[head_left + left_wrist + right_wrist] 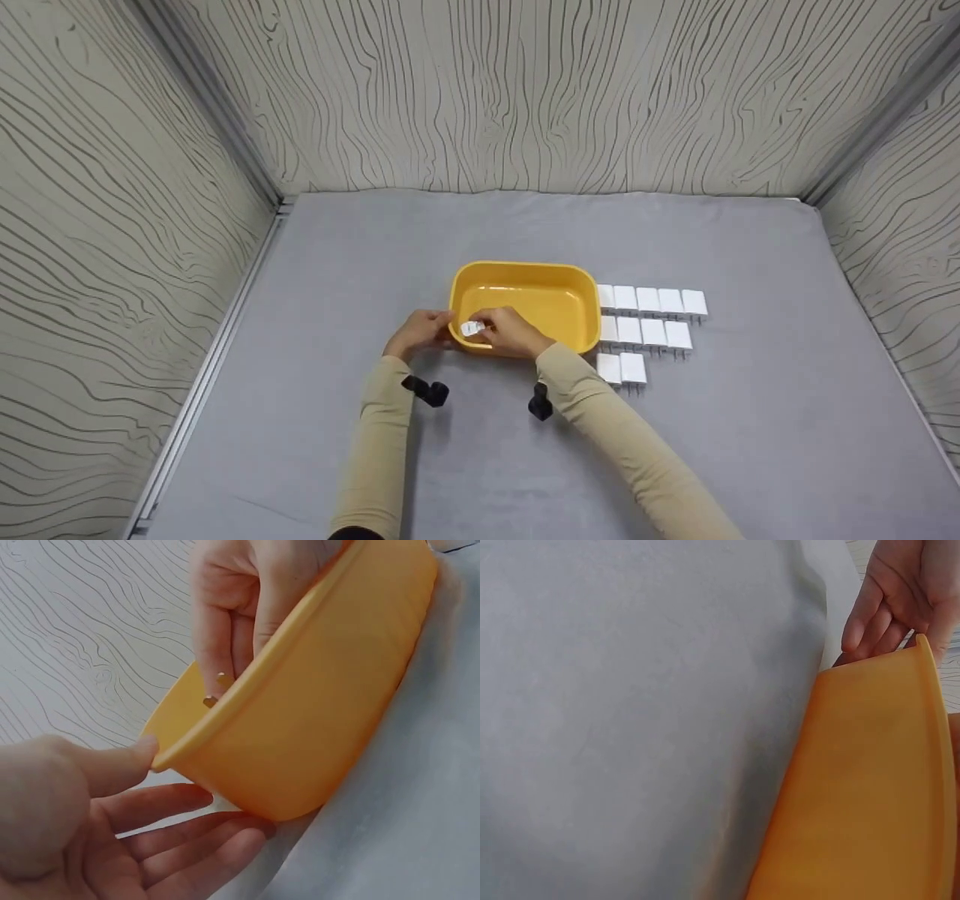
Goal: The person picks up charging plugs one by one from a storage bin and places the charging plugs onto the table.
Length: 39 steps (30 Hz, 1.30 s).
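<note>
A yellow plastic basin (577, 274) stands on the grey cloth. My left hand (420, 332) holds its left end: in the left wrist view the thumb (124, 769) lies on the rim, with the fingers (202, 847) under it along the outer wall. Over the basin's left inside corner, my right hand (510, 330) pinches a white plug adapter (472, 328). Two metal prongs (217, 688) of the adapter show past the right fingers in the left wrist view. In the right wrist view the basin wall (855, 787) hides the right hand.
Right of the basin, more white plug adapters (653, 331) lie in three rows, prongs toward me. The nearest row is shortest, and the basin's right side adjoins the rows. Wood-patterned panels (495, 97) enclose the grey cloth-covered table (360, 247) at the back and sides.
</note>
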{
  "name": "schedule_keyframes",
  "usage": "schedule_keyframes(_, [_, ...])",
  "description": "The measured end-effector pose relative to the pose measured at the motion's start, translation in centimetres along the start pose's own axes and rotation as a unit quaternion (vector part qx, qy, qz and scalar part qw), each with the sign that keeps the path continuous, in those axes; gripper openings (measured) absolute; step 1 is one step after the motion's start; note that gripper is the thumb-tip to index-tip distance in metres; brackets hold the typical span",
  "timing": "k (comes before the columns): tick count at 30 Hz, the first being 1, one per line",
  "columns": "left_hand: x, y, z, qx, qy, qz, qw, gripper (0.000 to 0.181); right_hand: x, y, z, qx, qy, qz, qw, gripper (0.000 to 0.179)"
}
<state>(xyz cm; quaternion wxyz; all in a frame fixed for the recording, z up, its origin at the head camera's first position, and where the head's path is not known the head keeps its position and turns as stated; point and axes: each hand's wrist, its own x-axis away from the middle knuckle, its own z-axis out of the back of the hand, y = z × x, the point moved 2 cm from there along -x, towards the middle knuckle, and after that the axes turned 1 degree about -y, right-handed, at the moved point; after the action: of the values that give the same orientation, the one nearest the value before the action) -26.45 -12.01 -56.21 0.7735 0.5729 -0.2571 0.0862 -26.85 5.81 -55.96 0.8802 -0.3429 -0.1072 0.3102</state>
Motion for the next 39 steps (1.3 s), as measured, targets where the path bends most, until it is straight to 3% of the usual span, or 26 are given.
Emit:
schedule_keyframes(14, [-0.2,0.3,-0.1,-0.002,0.009,0.035,0.9993,0.037,0.3,-0.3,0.2,0.001,0.003,-0.022,0.9998,0.02])
schedule_keyframes(24, [0.0,0.5,-0.1,-0.019,0.012,0.048,0.9986,0.038,0.7,-0.6,0.8,-0.026,0.007,-0.048,0.9985,0.019])
schedule_keyframes(32, [0.1,0.6,-0.2,-0.03,0.01,0.027,0.9991,0.039,2.2,0.1,1.5,0.006,0.063,-0.038,0.9973,0.015])
schedule_keyframes(39, [0.1,0.4,-0.3,-0.029,0.012,0.026,0.9992,0.037,3.9,0.4,2.2,-0.001,0.101,-0.061,0.9931,0.011])
